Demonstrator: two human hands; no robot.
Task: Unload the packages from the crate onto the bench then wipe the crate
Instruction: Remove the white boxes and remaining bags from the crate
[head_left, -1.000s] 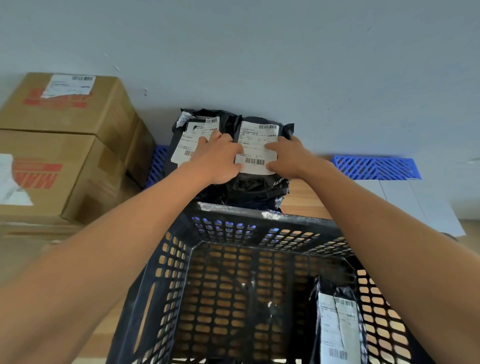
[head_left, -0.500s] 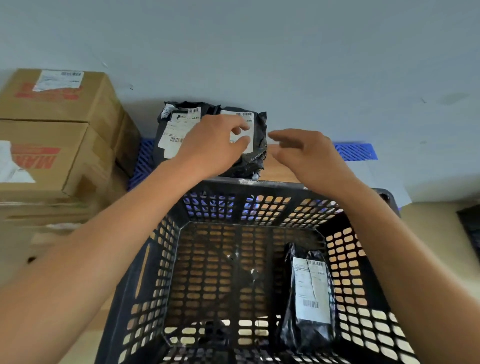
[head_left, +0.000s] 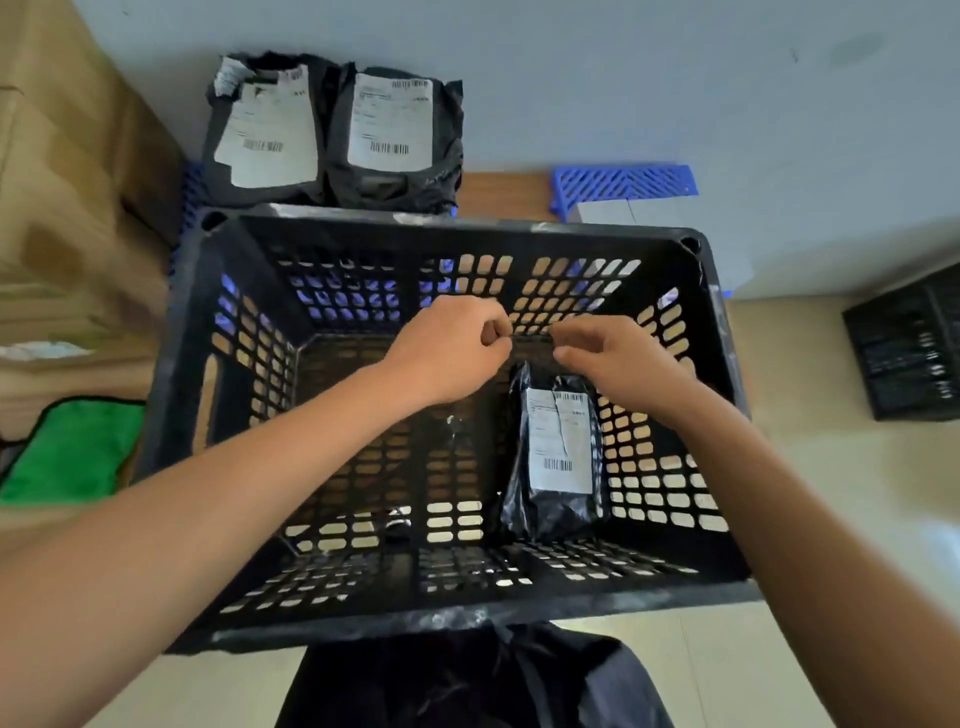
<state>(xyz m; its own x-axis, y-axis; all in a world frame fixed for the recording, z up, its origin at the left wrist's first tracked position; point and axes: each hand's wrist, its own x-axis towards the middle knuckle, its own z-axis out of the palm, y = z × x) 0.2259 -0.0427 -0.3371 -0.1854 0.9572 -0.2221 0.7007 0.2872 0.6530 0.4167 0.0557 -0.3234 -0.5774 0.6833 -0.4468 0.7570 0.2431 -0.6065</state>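
Note:
A black perforated crate (head_left: 457, 621) fills the middle of the view. One black package with a white label (head_left: 556, 467) lies inside it, at the right of the floor. Two more black labelled packages (head_left: 270, 130) (head_left: 395, 135) stand side by side on the wooden bench (head_left: 504, 195) beyond the crate's far rim. My left hand (head_left: 449, 348) and my right hand (head_left: 618, 358) hover inside the crate above the last package, fingers loosely curled, holding nothing.
Stacked cardboard boxes (head_left: 67, 197) rise at the left. A green cloth (head_left: 72, 452) lies left of the crate. A blue plastic grid (head_left: 623, 184) sits on the bench at the back right, and another dark crate (head_left: 906, 348) stands on the floor at far right.
Both hands let go of the packages on the bench and came back and down into the crate. The view tilted downward, so the whole crate shows.

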